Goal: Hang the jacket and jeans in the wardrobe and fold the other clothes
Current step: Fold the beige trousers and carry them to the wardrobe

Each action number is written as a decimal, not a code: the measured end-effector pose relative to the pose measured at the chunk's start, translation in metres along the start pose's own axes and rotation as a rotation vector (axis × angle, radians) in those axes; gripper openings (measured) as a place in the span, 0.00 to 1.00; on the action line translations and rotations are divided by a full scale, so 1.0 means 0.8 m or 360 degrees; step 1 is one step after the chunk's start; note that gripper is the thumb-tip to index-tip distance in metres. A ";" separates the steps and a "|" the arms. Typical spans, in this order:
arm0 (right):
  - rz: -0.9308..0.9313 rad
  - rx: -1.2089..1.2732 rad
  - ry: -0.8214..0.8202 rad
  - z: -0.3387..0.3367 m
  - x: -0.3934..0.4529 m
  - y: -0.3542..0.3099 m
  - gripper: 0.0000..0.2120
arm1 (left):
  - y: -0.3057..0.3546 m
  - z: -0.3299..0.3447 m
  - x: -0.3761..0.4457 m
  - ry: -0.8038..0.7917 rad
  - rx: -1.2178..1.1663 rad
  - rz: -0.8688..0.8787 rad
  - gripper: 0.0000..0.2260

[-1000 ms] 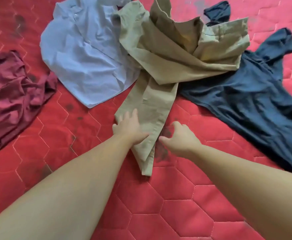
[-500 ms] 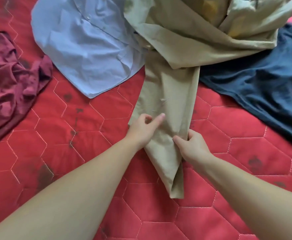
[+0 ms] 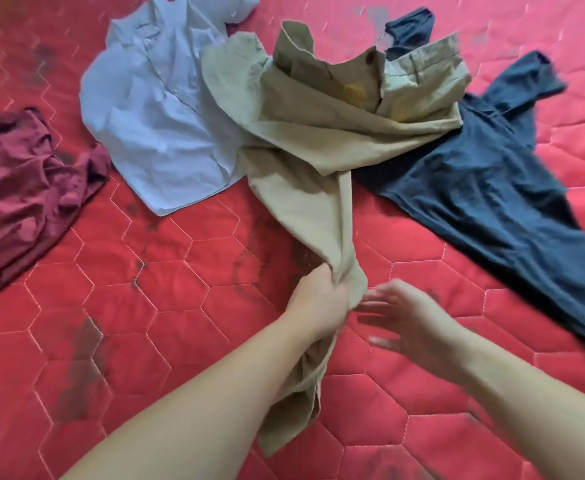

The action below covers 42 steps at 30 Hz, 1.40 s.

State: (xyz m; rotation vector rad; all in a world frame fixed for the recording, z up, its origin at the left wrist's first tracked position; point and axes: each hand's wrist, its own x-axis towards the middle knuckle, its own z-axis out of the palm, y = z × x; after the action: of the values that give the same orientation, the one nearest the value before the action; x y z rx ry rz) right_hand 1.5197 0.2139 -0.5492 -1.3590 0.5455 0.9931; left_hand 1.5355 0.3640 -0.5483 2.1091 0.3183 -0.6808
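Four garments lie on a red quilted mattress [image 3: 166, 306] stitched in hexagons, with dark smudges on it. Centre frame: khaki trousers [image 3: 318, 140], crumpled, waistband bunched toward upper centre, one leg running down toward lower centre. Left hand [image 3: 318, 299], lower centre, has its fingers curled round a gathered part of that leg, gripping it; the cloth is bunched at the fist and the loose end of the leg hangs below the forearm toward the bottom of the frame. Right hand [image 3: 405, 317], just right of the left one, is blurred; fingers look spread and roughly straight, holding nothing, tips close to the khaki cloth. Cannot tell whether they touch it.

Upper left of centre: light blue button shirt [image 3: 159, 126], lying flat, its right edge under the trousers. Right side: navy T-shirt [image 3: 485, 188], spread diagonally toward the lower right, its upper-left part under the trousers. Far left edge: maroon garment [image 3: 17, 188], rumpled, apart from the others.
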 end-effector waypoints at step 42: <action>-0.0186 0.0289 -0.0094 -0.101 -0.144 0.047 0.13 | 0.032 0.080 -0.114 0.0471 -0.0787 -0.0316 0.43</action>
State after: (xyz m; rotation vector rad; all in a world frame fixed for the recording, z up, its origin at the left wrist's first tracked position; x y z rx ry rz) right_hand 1.4471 0.1022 -0.4904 -1.1828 0.4942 0.8646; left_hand 1.4497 0.2992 -0.5088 1.7082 0.7838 -0.3489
